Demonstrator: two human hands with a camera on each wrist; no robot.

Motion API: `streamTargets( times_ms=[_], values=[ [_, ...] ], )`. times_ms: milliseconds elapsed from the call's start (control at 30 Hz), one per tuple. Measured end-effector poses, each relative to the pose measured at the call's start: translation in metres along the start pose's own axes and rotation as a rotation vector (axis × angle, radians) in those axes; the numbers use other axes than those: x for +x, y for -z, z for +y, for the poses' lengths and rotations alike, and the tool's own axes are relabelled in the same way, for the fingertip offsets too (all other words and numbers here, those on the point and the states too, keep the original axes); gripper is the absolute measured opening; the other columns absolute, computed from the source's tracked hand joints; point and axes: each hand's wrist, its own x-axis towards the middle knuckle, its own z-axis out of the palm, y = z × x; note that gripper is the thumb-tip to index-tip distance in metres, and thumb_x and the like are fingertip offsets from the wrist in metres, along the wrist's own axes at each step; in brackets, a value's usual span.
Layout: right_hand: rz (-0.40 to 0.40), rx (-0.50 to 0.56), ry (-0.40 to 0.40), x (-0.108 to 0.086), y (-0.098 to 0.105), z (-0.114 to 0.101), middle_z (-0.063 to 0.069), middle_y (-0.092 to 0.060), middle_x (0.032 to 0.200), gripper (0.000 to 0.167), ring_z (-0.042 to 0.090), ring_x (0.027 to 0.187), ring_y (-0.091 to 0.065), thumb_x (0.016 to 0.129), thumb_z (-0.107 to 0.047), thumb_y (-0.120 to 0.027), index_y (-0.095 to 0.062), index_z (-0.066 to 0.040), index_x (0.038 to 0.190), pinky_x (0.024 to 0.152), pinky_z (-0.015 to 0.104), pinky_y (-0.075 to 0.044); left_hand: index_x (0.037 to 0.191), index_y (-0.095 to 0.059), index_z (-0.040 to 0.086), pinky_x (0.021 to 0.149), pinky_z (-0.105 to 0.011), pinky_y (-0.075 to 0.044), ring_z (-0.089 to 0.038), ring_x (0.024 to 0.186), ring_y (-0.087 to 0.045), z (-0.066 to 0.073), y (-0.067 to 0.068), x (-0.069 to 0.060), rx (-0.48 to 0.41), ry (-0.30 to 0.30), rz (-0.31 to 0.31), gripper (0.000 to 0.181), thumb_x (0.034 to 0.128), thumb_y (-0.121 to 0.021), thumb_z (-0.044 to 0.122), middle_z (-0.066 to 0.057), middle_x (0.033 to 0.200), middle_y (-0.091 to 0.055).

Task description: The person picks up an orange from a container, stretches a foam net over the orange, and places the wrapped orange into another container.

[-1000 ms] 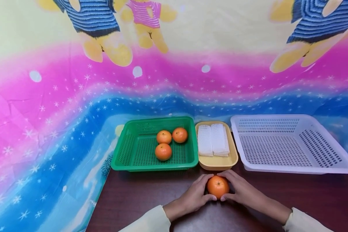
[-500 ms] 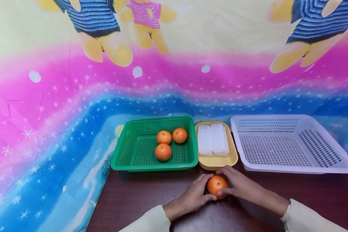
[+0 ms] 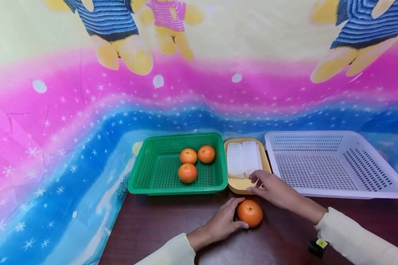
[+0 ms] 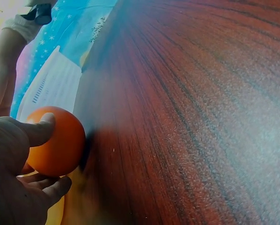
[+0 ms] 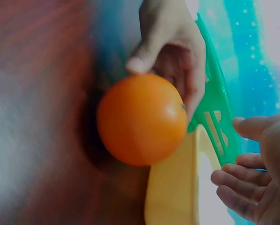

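An orange (image 3: 250, 213) stands on the dark wooden table, its stem end facing up. My left hand (image 3: 223, 221) grips it from the left, thumb at the near side and fingers at the far side; the left wrist view shows the thumb on the orange (image 4: 60, 145). My right hand (image 3: 271, 188) hangs over the near right edge of a yellow tray (image 3: 235, 184), apart from the orange, its fingers loosely bent with nothing in them. White foam net sleeves (image 3: 243, 160) lie in two stacks in that tray, just beyond the right fingertips.
Left of the tray stands a green basket (image 3: 152, 191) holding 3 oranges (image 3: 187, 173). To the right is a white perforated basket (image 3: 311, 169). A patterned cloth (image 3: 199, 92) hangs behind them. Bare table (image 3: 159, 217) shows along the front.
My right hand has let go of the orange and moved up and away to the near edge of the yellow tray. The left hand has stayed in place on the orange.
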Motion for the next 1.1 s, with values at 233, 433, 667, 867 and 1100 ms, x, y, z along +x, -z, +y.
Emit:
streamTargets(
  times_ms=[233,433,667,867,1100],
  values=[
    [0.043,-0.05,-0.032,0.025,0.013,0.003,0.013,-0.07,0.102,0.031,0.022,0.088,-0.067,0.096,-0.025,-0.073,-0.066,0.0,0.111,0.076,0.039,-0.058,0.149,-0.047,0.007,0.11,-0.027,-0.046,-0.01,0.13,-0.055,-0.001,-0.002,0.0,0.012,0.001,0.008,0.077,0.0852,-0.085,0.028,-0.001,0.142,-0.057],
    [0.047,-0.122,-0.088,0.046,0.016,0.005,0.027,-0.067,0.111,0.039,0.037,0.098,-0.068,0.096,-0.022,-0.073,-0.062,0.008,0.117,0.081,0.049,-0.058,0.148,-0.047,0.007,0.11,-0.026,-0.046,-0.01,0.13,-0.055,-0.002,-0.003,-0.001,0.024,-0.003,0.014,0.076,0.0856,-0.084,0.028,-0.001,0.141,-0.058],
    [-0.034,-0.195,-0.215,0.078,0.016,0.015,0.034,-0.062,0.108,0.055,0.037,0.087,-0.067,0.099,-0.024,-0.069,-0.052,0.02,0.127,0.08,0.049,-0.056,0.149,-0.047,0.006,0.11,-0.027,-0.047,-0.01,0.131,-0.055,-0.002,-0.003,-0.002,0.012,0.007,0.011,0.075,0.0864,-0.084,0.027,-0.001,0.143,-0.057],
    [-0.077,-0.118,-0.347,0.102,0.019,0.027,0.017,-0.054,0.075,0.057,0.022,0.06,-0.056,0.102,-0.023,-0.063,-0.045,0.025,0.127,0.059,0.035,-0.046,0.15,-0.046,0.008,0.109,-0.025,-0.046,-0.008,0.131,-0.055,0.001,-0.004,0.0,0.04,-0.001,0.002,0.075,0.087,-0.083,0.028,0.0,0.143,-0.057],
    [-0.092,-0.08,-0.409,0.119,0.016,0.034,0.039,-0.062,0.114,0.056,0.034,0.079,-0.067,0.102,-0.017,-0.06,-0.045,0.027,0.134,0.068,0.039,-0.051,0.149,-0.047,0.004,0.108,-0.024,-0.047,-0.009,0.13,-0.055,0.002,-0.003,0.003,0.039,-0.015,0.006,0.075,0.0867,-0.084,0.025,-0.001,0.14,-0.058]
  ],
)
